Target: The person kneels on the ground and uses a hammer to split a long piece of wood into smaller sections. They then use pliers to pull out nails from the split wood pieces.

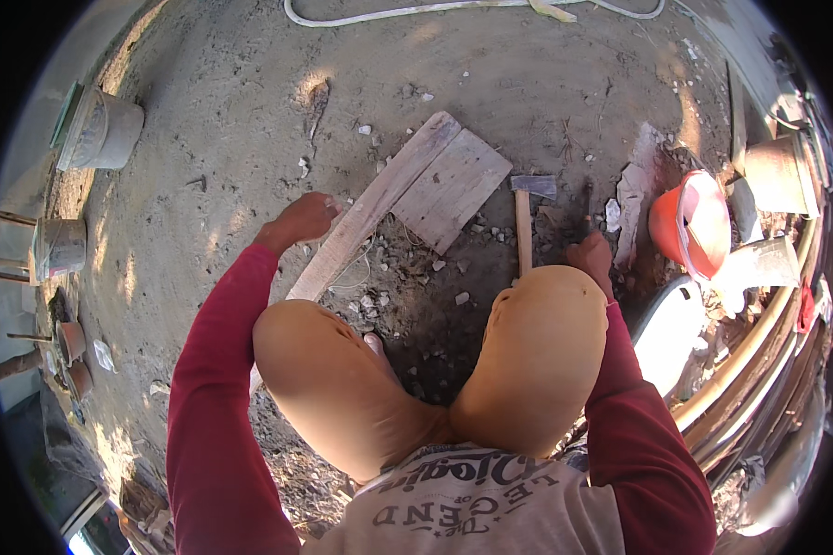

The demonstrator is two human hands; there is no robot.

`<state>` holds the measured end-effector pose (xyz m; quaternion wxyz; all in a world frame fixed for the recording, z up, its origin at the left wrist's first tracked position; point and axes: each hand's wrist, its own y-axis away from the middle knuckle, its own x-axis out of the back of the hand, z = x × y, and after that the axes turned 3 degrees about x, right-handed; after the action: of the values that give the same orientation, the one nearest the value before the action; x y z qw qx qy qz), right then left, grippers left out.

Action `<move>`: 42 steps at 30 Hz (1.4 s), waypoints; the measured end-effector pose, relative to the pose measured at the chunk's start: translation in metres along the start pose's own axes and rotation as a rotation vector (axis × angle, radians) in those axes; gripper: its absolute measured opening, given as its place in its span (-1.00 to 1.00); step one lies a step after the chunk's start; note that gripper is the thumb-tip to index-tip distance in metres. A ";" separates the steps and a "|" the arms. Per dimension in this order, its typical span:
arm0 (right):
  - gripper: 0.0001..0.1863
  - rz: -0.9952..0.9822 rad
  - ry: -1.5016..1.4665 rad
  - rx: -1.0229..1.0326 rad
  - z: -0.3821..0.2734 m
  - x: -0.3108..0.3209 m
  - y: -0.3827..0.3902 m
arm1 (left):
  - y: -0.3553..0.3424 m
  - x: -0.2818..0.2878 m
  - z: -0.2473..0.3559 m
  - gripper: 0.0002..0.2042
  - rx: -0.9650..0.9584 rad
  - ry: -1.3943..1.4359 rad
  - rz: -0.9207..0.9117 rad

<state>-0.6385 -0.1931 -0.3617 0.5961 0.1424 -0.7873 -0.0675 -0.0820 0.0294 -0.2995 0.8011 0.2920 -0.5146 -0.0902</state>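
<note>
Maroon sleeves lead to the two bare hands, which we place on a dial centred between the knees. At 10 o'clock, the left hand (307, 219) has its fingers bent and close together beside the long plank (375, 208); we cannot tell whether they touch its edge. Just short of 3 o'clock, the right hand (594, 256) has its fingers curled at the near end of a slim dark tool (589, 197); the right knee (551, 324) partly hides this hand, and we cannot tell whether they clamp it. The plank lies at 11 o'clock and passes under the left knee (310, 347), with a wide board (453, 190) along its right side toward 1 o'clock. At 2 o'clock lies a wooden-handled tool (524, 227), its metal head pointing away from us. Farther out, before 3 o'clock, sits a red tub (668, 222). We judge the step in hand to be readying plank and tool; the next move calls for a sure right grip while the plank stays steady.
</note>
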 end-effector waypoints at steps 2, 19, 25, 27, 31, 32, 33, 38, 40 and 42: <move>-0.49 0.017 -0.123 -0.097 0.033 0.005 -0.016 | -0.038 0.020 0.014 -0.54 -0.023 0.012 0.042; -0.54 -0.748 -0.900 -0.070 -0.211 0.167 -0.040 | -0.146 -0.020 0.162 -0.40 0.752 0.388 0.613; -0.72 -1.001 -0.682 -0.208 -0.261 0.135 -0.058 | -0.152 -0.019 0.151 -0.50 0.784 0.316 0.636; -0.74 -1.019 -0.643 -0.250 -0.270 0.125 -0.064 | -0.157 -0.024 0.150 -0.53 0.768 0.301 0.663; -0.63 -1.000 -0.632 -0.271 -0.284 0.113 -0.071 | -0.160 -0.022 0.152 -0.54 0.746 0.306 0.654; -0.64 -0.999 -0.615 -0.263 -0.289 0.112 -0.071 | -0.159 -0.020 0.151 -0.54 0.747 0.315 0.631; -0.65 -0.998 -0.598 -0.255 -0.294 0.111 -0.071 | -0.159 -0.019 0.150 -0.53 0.754 0.315 0.640; -0.59 -1.020 -0.459 -0.238 -0.299 0.104 -0.077 | -0.162 -0.021 0.148 -0.51 0.773 0.323 0.651; -0.60 -1.017 -0.426 -0.245 -0.306 0.107 -0.080 | -0.162 -0.020 0.147 -0.50 0.778 0.346 0.605; -0.61 -1.007 -0.411 -0.263 -0.315 0.111 -0.081 | -0.162 -0.018 0.147 -0.50 0.776 0.368 0.590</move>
<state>-0.3529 -0.2841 -0.1935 0.3373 0.4093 -0.7069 -0.4680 -0.1941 -0.1491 -0.3598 0.7025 0.4213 -0.4211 0.3895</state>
